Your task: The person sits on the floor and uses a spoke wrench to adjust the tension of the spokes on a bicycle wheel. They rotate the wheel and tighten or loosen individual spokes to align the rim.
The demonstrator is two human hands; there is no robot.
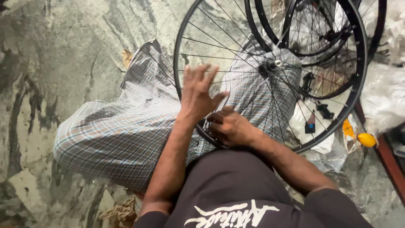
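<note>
The mottled grey-green stone floor (63,55) fills the left side, with a torn scrap of paper lying at its lower edge. Over it spreads the blue-and-white checked cloth (126,126) worn across the person's lap. The left hand (198,90) is raised with fingers spread and loose, grasping nothing; its palm lies over the thin spokes just inside the near rim. Just beside it, the right hand (230,126) is clenched at the lower rim of the black spoked bicycle wheel (358,71), apparently pinching something small at a spoke end; what it pinches is hidden. The wheel rests tilted on the lap, its silver hub (272,64) above the knee.

Judging from how things lie, the wheel looks fully laced, with every visible spoke seated, so the work seems to be at the adjusting stage, one spoke at a time, with most of the rim left to go round.

Behind, a second black wheel (312,25) overlaps the first. To the right lie crumpled clear plastic wrapping (384,97), a small yellow object (366,139) and a reddish-brown bar (390,162), crowding that side.
</note>
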